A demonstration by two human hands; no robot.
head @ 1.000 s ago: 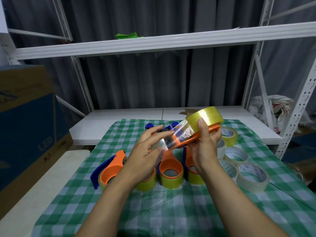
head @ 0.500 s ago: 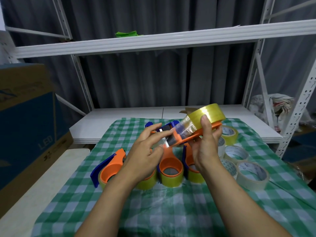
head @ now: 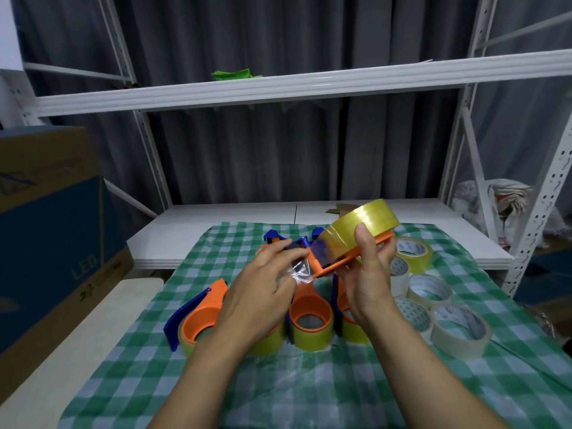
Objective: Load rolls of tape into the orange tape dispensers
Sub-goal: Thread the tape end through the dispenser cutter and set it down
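My right hand grips an orange tape dispenser held up above the table, with a yellow tape roll seated on it. A clear strip of tape runs from the roll toward the dispenser's front. My left hand pinches the loose end of that strip between thumb and fingers. Below the hands, several loaded orange dispensers with blue blades lie on the green checked cloth. Several loose tape rolls lie to the right.
A large cardboard box stands at the left. A white metal rack's shelf spans overhead, its uprights at the right. A white board lies behind the cloth, and a bundle of cloth bags sits far right.
The dispenser and roll have risen slightly in my right hand. My left fingers have drawn closer together on the tape's loose end near the dispenser's front.
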